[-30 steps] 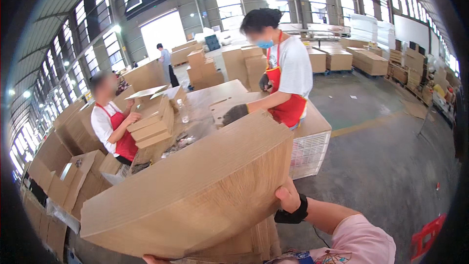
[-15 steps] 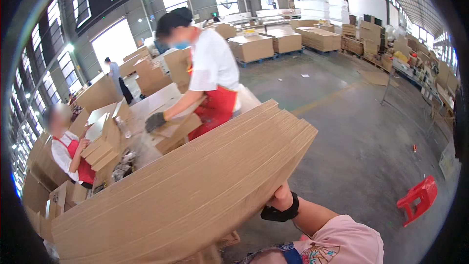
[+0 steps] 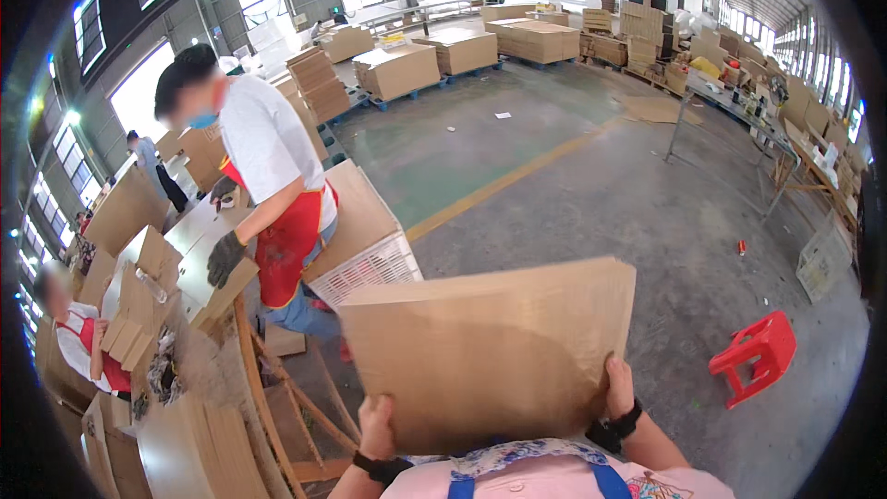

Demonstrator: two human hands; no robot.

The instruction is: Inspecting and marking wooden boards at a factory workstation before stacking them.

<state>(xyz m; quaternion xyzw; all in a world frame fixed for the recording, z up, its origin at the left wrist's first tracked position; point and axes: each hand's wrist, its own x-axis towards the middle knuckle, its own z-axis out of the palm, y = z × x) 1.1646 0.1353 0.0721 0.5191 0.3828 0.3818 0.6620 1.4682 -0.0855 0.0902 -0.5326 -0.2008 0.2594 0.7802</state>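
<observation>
A thick stack of brown cardboard sheets (image 3: 499, 351) is up in front of my chest, its broad face towards me and its layered top edge showing. My left hand (image 3: 377, 425) grips its lower left side, the thumb on the near face and the other fingers mostly hidden. At the lower right side my right hand (image 3: 619, 390) is closed on the same stack, again with the thumb in front. Dark bands circle both wrists.
To the left a co-worker in a red apron handles a board (image 3: 214, 291) at a workbench. Close behind my stack stands a white plastic crate (image 3: 383, 268). A red stool (image 3: 756, 356) is on the right; a metal-legged table (image 3: 730, 103) stands farther off. More cardboard (image 3: 199, 448) lies lower left.
The stack has swung from a long slant over the bench to squarely before me. My left hand has come into sight. The view has turned right, and the co-worker appears farther left.
</observation>
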